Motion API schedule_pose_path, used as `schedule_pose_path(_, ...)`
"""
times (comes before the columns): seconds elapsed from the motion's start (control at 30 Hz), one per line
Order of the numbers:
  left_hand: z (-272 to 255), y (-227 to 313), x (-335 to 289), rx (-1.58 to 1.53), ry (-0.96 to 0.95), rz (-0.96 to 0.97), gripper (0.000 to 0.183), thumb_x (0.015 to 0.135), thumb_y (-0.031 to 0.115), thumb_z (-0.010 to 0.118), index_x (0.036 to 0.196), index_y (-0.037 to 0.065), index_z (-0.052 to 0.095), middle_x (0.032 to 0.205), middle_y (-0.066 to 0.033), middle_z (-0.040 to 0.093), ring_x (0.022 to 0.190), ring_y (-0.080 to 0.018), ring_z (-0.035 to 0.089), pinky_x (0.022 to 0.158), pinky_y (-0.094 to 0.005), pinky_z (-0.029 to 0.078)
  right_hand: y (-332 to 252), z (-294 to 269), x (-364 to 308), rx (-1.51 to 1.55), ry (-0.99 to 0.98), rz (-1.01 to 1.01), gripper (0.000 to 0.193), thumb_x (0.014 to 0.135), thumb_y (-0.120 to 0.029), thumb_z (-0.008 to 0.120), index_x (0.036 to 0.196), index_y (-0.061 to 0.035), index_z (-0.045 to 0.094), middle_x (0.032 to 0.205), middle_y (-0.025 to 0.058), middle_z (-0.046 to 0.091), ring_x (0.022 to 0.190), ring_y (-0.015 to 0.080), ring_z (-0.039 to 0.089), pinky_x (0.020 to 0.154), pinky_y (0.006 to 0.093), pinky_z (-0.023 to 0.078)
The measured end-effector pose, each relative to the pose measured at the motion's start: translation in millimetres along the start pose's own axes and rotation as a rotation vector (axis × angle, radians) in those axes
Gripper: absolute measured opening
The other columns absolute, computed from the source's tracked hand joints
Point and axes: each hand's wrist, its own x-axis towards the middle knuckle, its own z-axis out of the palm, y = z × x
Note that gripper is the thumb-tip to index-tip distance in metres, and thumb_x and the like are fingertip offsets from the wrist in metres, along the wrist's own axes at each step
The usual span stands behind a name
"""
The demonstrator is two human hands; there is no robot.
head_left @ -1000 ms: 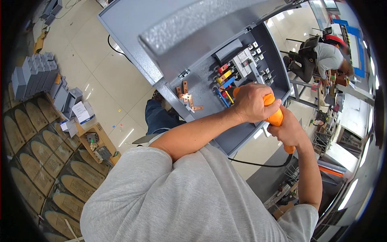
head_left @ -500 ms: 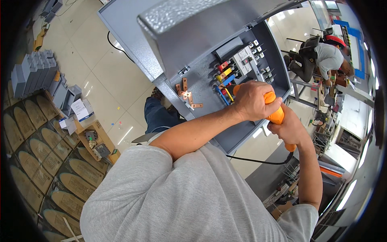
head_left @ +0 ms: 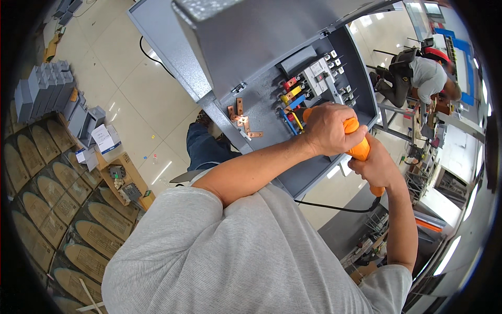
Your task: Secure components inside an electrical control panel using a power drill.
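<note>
An orange corded power tool [head_left: 360, 150], apparently a drill or driver, is held in both my hands. My left hand [head_left: 330, 130] wraps round its front part, while my right hand [head_left: 375, 161] grips the handle. The tool's front points into an open grey metal cabinet [head_left: 264, 86], close to coloured bars; its tip is hidden behind my left hand. A red bar [head_left: 291, 83], a yellow bar [head_left: 291, 94] and a blue bar [head_left: 296, 102] sit beside a white-and-grey circuit breaker [head_left: 319, 77]. Several loose copper strips [head_left: 240, 107] lie at the cabinet's left end.
The raised grey door [head_left: 246, 42] leans over the cabinet. From the tool a black cord [head_left: 340, 209] runs left. Grey metal boxes [head_left: 44, 86] and a wooden crate [head_left: 137, 178] stand on the left floor. Another person [head_left: 426, 73] bends over a bench at right.
Both hands and the tool stay nearly in place. The view has shifted very slightly, and the door edge appears a little higher and further left.
</note>
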Motion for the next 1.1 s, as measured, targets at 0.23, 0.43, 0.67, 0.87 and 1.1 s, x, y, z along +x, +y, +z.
schedule_pose_path(0.23, 1, -1, 0, 0.007, -0.014, -0.019, 0.029, 0.083, 0.031, 0.077, 0.075, 0.005, 0.067, 0.069, -0.0102, 0.066, 0.062, -0.03, 0.067, 0.058, -0.0383, 0.052, 2, -2, 1, -0.024, -0.02, 0.011, 0.046, 0.081, -0.004, 0.072, 0.123, -0.001, 0.057, 0.082, 0.0067, 0.067, 0.067, 0.0155, 0.065, 0.062, 0.032, 0.055)
schedule_pose_path(0.43, 2, 0, 0, 0.013, -0.022, -0.019, 0.029, 0.083, 0.03, 0.077, 0.075, 0.005, 0.067, 0.07, -0.0105, 0.067, 0.063, -0.0299, 0.068, 0.059, -0.0385, 0.053, 7, -2, 0, -0.018, -0.024, 0.001, 0.046, 0.081, -0.005, 0.075, 0.124, -0.0009, 0.057, 0.084, 0.0071, 0.068, 0.068, 0.0156, 0.065, 0.064, 0.0323, 0.055)
schedule_pose_path(0.67, 4, -2, -2, 0.009, -0.022, -0.014, 0.029, 0.084, 0.031, 0.077, 0.076, 0.005, 0.068, 0.071, -0.0104, 0.067, 0.064, -0.0299, 0.068, 0.06, -0.0391, 0.053, 9, -2, 2, -0.017, -0.009, -0.017, 0.05, 0.08, -0.007, 0.077, 0.125, 0.0001, 0.056, 0.087, 0.0079, 0.068, 0.07, 0.0169, 0.066, 0.068, 0.0336, 0.056)
schedule_pose_path(0.87, 3, -1, -2, 0.011, -0.025, -0.024, 0.029, 0.084, 0.031, 0.077, 0.076, 0.005, 0.068, 0.071, -0.0108, 0.067, 0.065, -0.0302, 0.068, 0.06, -0.0393, 0.053, 7, -4, 0, -0.03, -0.017, -0.009, 0.05, 0.08, -0.006, 0.075, 0.126, 0.0003, 0.056, 0.088, 0.0086, 0.068, 0.07, 0.0168, 0.065, 0.067, 0.0336, 0.055)
schedule_pose_path(1.1, 2, 0, -1, 0.01, 0.004, -0.021, 0.029, 0.083, 0.031, 0.077, 0.076, 0.005, 0.068, 0.071, -0.0118, 0.068, 0.065, -0.032, 0.068, 0.06, -0.04, 0.053, 13, -3, 4, -0.069, 0.009, -0.101, 0.049, 0.08, -0.006, 0.075, 0.125, -0.0003, 0.057, 0.089, 0.0086, 0.068, 0.073, 0.0184, 0.066, 0.07, 0.0341, 0.055)
